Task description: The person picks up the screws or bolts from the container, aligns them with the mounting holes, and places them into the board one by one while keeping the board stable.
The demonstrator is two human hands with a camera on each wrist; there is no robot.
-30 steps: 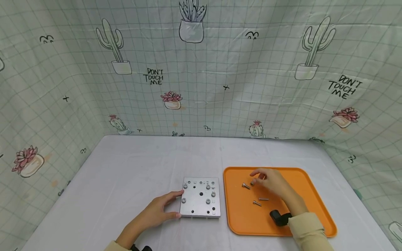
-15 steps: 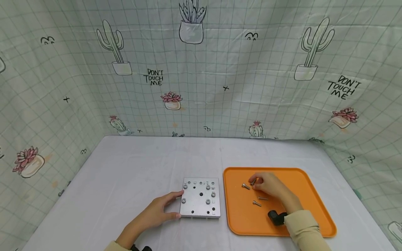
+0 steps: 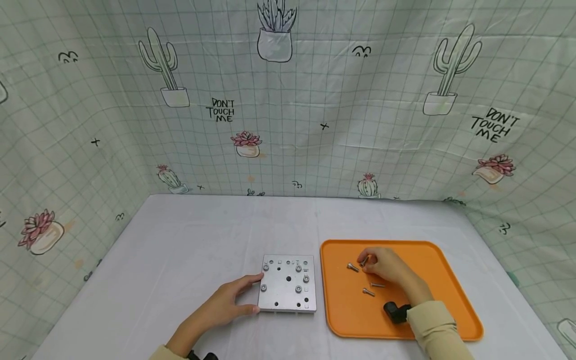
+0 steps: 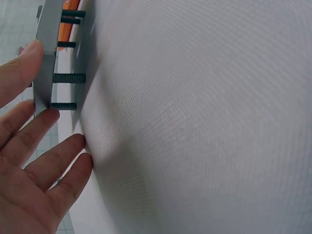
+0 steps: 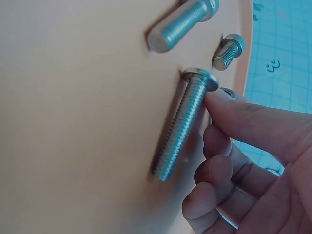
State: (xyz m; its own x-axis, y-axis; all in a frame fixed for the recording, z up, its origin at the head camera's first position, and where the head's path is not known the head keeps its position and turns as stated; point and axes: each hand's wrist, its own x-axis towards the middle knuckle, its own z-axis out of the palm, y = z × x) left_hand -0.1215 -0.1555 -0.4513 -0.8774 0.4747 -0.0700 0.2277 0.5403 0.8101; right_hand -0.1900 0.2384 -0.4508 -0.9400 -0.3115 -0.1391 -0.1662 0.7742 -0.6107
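A square grey metal plate [image 3: 288, 285] with several bolt heads in it lies on the white table. In the left wrist view the plate [image 4: 46, 58] stands off the cloth on bolt shanks. My left hand [image 3: 225, 304] rests beside it, with straight fingers and thumb [image 4: 24, 68] touching its left edge. My right hand [image 3: 389, 267] is inside the orange tray [image 3: 445, 280], fingers curled. It pinches the head end of a long silver bolt [image 5: 183, 126] that lies flat on the tray floor [image 5: 73, 97]. In the head view that bolt [image 3: 363, 261] peeks out at my fingertips.
Three more loose bolts [image 3: 352, 267] [image 3: 368, 291] [image 3: 377, 285] lie in the tray near my right hand. A cactus-print cloth wall [image 3: 288, 125] closes off the back and both sides. The white tabletop [image 3: 189, 240] stretches left and behind the plate.
My right hand came down from hovering over the tray onto the bolt and has stayed there. The left hand and the plate have not moved.
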